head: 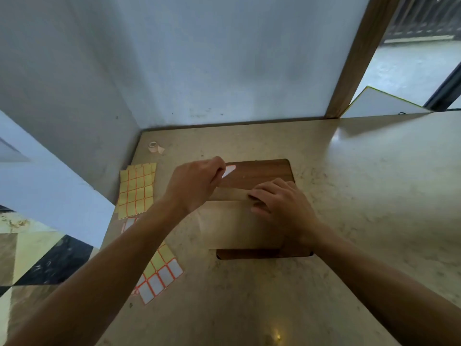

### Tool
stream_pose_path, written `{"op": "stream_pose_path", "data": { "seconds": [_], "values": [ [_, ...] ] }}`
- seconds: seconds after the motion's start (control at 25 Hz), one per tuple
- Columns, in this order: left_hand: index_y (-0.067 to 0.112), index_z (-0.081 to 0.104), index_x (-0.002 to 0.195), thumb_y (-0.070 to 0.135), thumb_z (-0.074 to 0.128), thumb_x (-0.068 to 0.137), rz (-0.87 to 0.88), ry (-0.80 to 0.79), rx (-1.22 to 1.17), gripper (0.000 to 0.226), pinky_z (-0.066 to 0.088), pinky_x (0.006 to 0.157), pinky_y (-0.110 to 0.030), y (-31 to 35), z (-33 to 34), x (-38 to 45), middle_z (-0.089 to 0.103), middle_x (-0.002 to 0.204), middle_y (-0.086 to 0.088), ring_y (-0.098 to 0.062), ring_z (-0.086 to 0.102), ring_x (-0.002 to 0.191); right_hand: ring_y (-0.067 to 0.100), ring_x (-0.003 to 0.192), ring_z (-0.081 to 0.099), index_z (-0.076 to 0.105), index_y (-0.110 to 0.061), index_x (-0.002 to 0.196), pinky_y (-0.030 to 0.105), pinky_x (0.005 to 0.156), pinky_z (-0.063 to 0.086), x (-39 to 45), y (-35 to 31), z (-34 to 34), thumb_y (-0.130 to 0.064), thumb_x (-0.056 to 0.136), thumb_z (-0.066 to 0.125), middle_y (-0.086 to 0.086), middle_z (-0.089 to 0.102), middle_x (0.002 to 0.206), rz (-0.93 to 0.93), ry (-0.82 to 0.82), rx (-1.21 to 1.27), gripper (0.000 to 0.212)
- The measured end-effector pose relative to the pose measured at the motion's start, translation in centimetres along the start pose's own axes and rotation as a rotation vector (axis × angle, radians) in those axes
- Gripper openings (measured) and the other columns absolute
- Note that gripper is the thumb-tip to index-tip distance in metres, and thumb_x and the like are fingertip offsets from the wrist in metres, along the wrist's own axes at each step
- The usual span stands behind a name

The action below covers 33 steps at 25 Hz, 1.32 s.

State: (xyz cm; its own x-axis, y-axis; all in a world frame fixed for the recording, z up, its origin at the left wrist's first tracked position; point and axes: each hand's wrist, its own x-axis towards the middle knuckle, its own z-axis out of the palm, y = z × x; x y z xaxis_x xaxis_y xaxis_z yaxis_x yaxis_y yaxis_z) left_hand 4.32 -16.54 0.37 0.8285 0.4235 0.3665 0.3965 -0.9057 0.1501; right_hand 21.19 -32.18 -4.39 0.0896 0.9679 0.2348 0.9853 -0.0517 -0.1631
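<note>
A brown wooden board (259,172) lies on the beige stone counter (361,196). A tan envelope (239,228) lies across the board's middle, its flap (229,194) folded along the far edge. My left hand (197,186) hovers over the envelope's left end and pinches a small white label (230,170) between thumb and fingertips. My right hand (279,203) rests on the envelope's right part, with its fingers curled onto the flap and pressing it down.
Two sheets of orange-bordered labels lie left of the board: one at the counter's left edge (136,189), one nearer me (159,273), partly under my left forearm. A small tape roll (153,146) sits in the far left corner. Walls close the back and left.
</note>
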Motion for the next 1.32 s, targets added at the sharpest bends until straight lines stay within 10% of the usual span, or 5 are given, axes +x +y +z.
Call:
{"op": "stream_pose_path", "data": {
  "seconds": [0.4, 0.72, 1.32],
  "values": [
    [0.019, 0.057, 0.099, 0.026, 0.051, 0.095, -0.022, -0.093, -0.113, 0.011, 0.051, 0.054, -0.03, -1.1, 3.2, 1.9, 0.066, 0.093, -0.001, -0.017, 0.06, 0.068, 0.014, 0.084, 0.058, 0.068, -0.026, 0.107, 0.027, 0.068, 0.043, 0.8, 1.1, 0.9, -0.032, 0.093, 0.052, -0.007, 0.07, 0.101, -0.071, -0.063, 0.123, 0.022],
    [0.015, 0.065, 0.106, 0.018, 0.054, 0.094, 0.445, -0.284, 0.013, 0.016, 0.05, 0.048, -0.031, -1.9, 3.0, 3.8, 0.067, 0.086, -0.002, -0.017, 0.061, 0.067, 0.016, 0.071, 0.058, 0.07, -0.025, 0.096, 0.03, 0.056, 0.048, 1.3, 0.4, 0.5, -0.03, 0.087, 0.061, -0.005, 0.07, 0.085, -0.071, -0.101, 0.141, 0.013],
    [0.027, 0.066, 0.101, 0.035, 0.052, 0.094, 0.32, -0.685, 0.131, 0.017, 0.037, 0.055, -0.027, 1.4, 4.2, 6.0, 0.064, 0.093, 0.009, -0.014, 0.059, 0.079, 0.018, 0.073, 0.058, 0.071, -0.024, 0.099, 0.035, 0.057, 0.049, 0.7, 0.3, 1.2, -0.028, 0.088, 0.056, -0.004, 0.072, 0.091, -0.021, -0.086, 0.174, 0.019]
  ]
}}
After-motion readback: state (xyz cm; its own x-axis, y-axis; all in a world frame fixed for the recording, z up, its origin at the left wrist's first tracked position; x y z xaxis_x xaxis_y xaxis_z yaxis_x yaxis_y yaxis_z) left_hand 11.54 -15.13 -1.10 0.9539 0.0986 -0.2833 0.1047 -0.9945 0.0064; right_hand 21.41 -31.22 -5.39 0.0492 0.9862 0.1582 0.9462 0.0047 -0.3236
